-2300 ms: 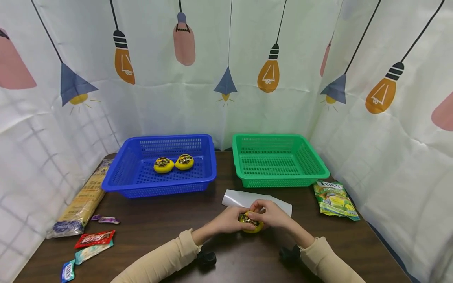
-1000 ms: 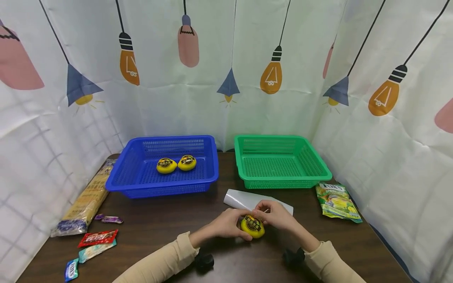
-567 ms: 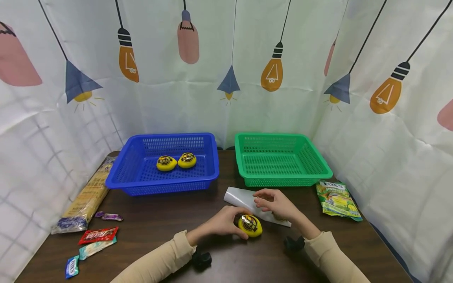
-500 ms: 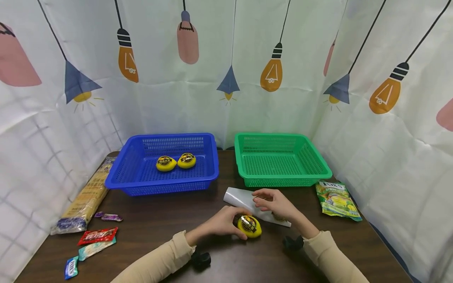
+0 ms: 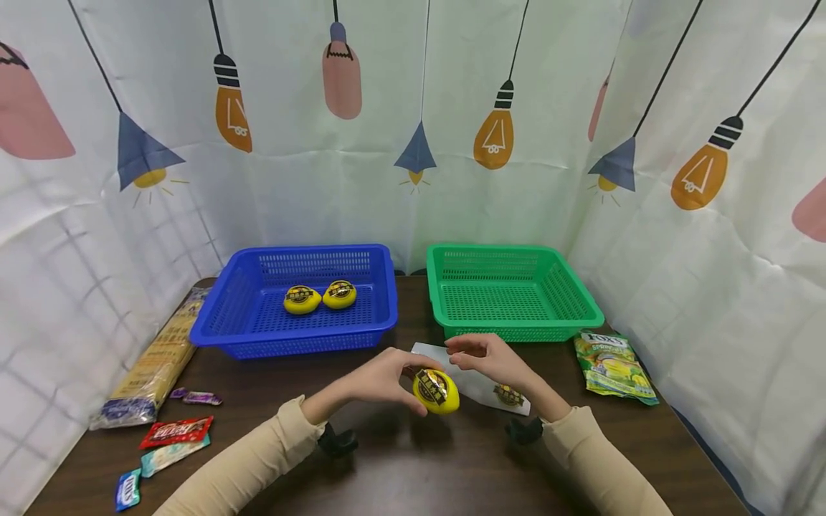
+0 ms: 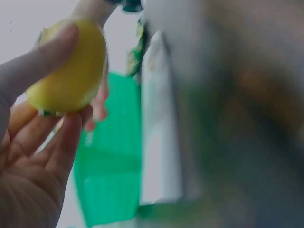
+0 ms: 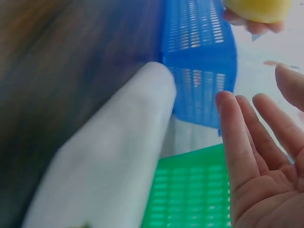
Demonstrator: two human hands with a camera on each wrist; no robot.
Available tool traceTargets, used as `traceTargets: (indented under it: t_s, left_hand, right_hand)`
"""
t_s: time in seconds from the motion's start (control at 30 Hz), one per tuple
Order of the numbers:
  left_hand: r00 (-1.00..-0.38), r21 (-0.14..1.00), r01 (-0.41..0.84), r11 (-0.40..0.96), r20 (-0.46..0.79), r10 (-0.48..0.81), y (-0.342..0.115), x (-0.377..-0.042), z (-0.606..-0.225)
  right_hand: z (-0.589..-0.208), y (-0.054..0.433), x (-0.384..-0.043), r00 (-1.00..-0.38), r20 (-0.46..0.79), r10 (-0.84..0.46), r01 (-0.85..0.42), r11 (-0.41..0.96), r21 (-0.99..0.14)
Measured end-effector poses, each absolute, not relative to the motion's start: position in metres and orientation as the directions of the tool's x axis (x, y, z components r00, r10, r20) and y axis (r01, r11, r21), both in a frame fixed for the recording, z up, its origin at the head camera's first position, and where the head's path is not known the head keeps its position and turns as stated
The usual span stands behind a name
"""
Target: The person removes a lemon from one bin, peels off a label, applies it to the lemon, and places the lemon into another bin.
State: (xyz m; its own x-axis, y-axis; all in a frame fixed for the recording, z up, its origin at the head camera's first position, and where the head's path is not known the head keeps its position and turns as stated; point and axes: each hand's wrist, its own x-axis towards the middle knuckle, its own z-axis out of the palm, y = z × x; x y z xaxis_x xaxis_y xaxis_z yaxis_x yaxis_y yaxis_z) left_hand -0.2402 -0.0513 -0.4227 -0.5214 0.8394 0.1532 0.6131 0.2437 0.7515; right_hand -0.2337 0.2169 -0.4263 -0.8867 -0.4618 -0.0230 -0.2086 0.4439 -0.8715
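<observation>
My left hand [image 5: 377, 376] holds a yellow lemon [image 5: 445, 403] between thumb and fingers, above the table. A black and gold label [image 5: 431, 387] is stuck on the lemon's side. In the left wrist view, the thumb lies along the lemon [image 6: 71, 78] and fingertips support it from below. My right hand [image 5: 497, 362] hovers over a curling white label sheet [image 5: 474, 387], its fingers loosely bent around nothing. Another black and gold label [image 5: 509, 395] sits at that sheet's right end. The right wrist view shows the right hand [image 7: 266, 175] holding nothing, palm visible.
A blue basket [image 5: 290, 342] at back left contains two labelled lemons [image 5: 339, 294]. Beside it stands a green basket [image 5: 516, 331]. A green candy bag [image 5: 614, 364] lies at right. On the left are a long tan package [image 5: 151, 365] and several small wrapped snacks [image 5: 176, 432].
My right fingers have left the lemon and drawn back over the sheet. The left hand has raised the lemon and carried it slightly left. The sheet's label has come into fuller view.
</observation>
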Motion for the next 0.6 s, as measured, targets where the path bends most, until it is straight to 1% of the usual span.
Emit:
traceTargets:
  t_s: [0.1,0.17,0.27,0.33,0.43,0.53,0.6]
  left_hand:
    - [-0.507,0.755,0.614,0.231,0.153,0.848,-0.066,-0.250,-0.400]
    - [-0.508,0.748,0.623,0.229,0.164,0.846,-0.076,-0.257,-0.385]
    - [-0.536,0.734,0.633,0.246,0.186,0.823,-0.091,-0.269,-0.364]
    - [-0.575,0.722,0.634,0.277,0.200,0.794,-0.101,-0.278,-0.350]
    - [-0.640,0.743,0.591,0.315,0.193,0.744,-0.118,-0.294,-0.334]
    - [-0.708,0.775,0.528,0.347,0.177,0.683,-0.140,-0.316,-0.324]
    - [-0.766,0.787,0.483,0.384,0.167,0.621,-0.156,-0.332,-0.322]
  right_hand:
    - [-0.417,0.208,-0.238,-0.886,0.011,-0.463,-0.247,0.452,-0.857]
    - [-0.412,0.202,-0.242,-0.886,0.039,-0.463,-0.277,0.458,-0.845]
    - [-0.406,0.189,-0.250,-0.892,0.069,-0.447,-0.300,0.470,-0.830]
    - [-0.403,0.180,-0.255,-0.894,0.088,-0.440,-0.311,0.465,-0.829]
    - [-0.400,0.165,-0.262,-0.909,0.107,-0.404,-0.308,0.475,-0.824]
    - [-0.400,0.148,-0.268,-0.935,0.119,-0.333,-0.290,0.529,-0.797]
    - [-0.399,0.135,-0.272,-0.951,0.121,-0.284,-0.271,0.579,-0.769]
